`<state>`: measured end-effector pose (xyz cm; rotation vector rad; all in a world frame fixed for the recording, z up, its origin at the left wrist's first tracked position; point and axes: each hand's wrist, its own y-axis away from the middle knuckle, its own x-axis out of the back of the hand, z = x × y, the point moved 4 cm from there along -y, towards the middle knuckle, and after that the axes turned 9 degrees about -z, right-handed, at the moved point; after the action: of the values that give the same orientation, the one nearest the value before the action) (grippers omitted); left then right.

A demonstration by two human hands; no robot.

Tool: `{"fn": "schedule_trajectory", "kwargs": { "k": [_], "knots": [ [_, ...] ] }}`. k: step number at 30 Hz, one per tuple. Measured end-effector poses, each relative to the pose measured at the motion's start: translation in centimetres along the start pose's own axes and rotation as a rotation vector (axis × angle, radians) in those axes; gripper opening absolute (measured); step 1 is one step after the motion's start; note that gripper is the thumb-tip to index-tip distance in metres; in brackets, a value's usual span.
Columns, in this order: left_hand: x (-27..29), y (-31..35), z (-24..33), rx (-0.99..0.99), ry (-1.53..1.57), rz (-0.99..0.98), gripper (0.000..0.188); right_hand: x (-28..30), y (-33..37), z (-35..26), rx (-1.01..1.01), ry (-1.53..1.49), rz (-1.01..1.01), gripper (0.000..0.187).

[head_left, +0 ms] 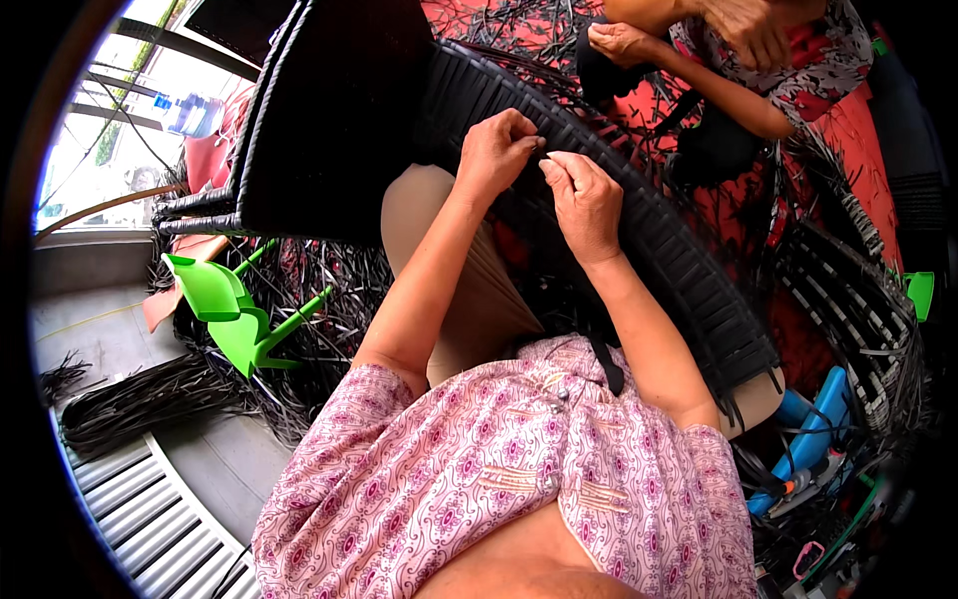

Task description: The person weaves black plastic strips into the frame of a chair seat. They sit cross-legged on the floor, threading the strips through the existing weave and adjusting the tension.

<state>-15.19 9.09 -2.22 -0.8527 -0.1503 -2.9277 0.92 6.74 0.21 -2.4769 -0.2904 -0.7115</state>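
Note:
My left hand and my right hand are close together over a black woven wicker panel. Thumb and fingers are pinched on each, the fingertips nearly meeting. What they hold, if anything, is too small and dark against the weave to make out. The panel runs across my lap from the upper middle down to my right thigh, its surface woven from flat dark strips. Its upper end adjoins a larger black wicker piece with a rope-like braided edge, at the upper left.
Bundled black strips lie at left, beside a white slatted rack and a bright green plastic chair. Another person sits at upper right among scattered strips on a red floor covering. A blue plastic object lies at lower right.

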Motion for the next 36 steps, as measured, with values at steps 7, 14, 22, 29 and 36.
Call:
{"fn": "schedule_trajectory", "kwargs": {
  "k": [7,14,22,29,36],
  "knots": [
    [0.3,-3.2,-1.8,-0.081,0.359,-0.369,0.007,-0.5,-2.4,1.4,-0.235,0.317,-0.114,0.024],
    [0.4,-3.0,-2.1,0.001,0.447,-0.419,0.023,-1.3,-3.5,1.8,-0.41,0.382,-0.181,0.027],
    [0.9,-2.3,-2.2,0.041,0.5,-0.441,0.02,-1.7,-3.9,0.4,-0.389,0.415,-0.245,0.022],
    [1.2,-2.7,-2.3,0.096,0.445,-0.45,0.019,-2.8,-4.0,0.5,-0.317,0.454,-0.251,0.023],
    [1.5,-2.5,-1.8,0.073,0.355,-0.348,0.01,-3.8,-4.4,0.7,-0.269,0.534,-0.204,0.022]
  ]
}}
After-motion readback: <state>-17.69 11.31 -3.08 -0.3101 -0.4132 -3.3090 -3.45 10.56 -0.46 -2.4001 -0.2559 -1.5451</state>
